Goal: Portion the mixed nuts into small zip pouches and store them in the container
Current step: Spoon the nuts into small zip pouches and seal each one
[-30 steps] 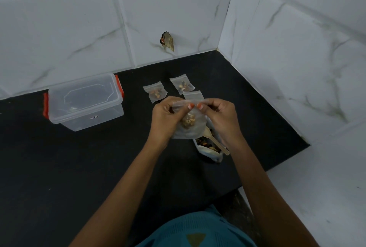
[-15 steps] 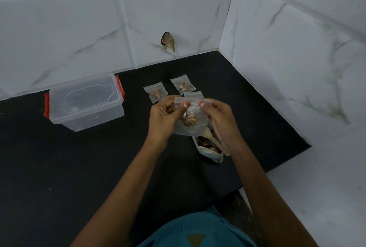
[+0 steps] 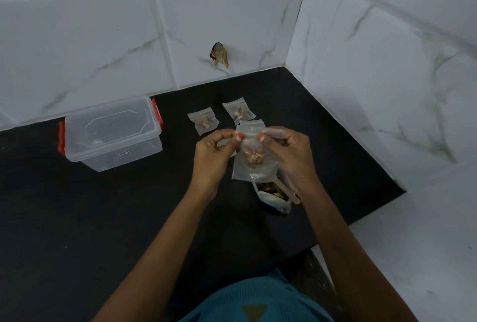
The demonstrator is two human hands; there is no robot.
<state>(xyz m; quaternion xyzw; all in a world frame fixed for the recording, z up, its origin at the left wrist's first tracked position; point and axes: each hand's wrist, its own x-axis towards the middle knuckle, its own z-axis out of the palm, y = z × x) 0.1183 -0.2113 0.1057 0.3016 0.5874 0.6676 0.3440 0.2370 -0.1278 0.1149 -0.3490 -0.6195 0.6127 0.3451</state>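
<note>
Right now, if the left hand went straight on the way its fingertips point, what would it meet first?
The left hand pinches the held pouch; pushed on rightward, it would probably meet the thumb of the right hand first, though depth is unclear.

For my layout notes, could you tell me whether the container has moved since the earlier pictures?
No; the container sits just as near the back wall as before.

countertop: black, matt, faintly speckled. wall tiles: white, marble-veined, smooth with soft sheen. container at left: clear hard plastic, smooth; red plastic latches. near pouch and far pouches: thin clear plastic film, creased, slightly glossy. spoon handle: pale bare wood (matt, no shine). shirt at near edge: teal ribbed knit cloth.
</note>
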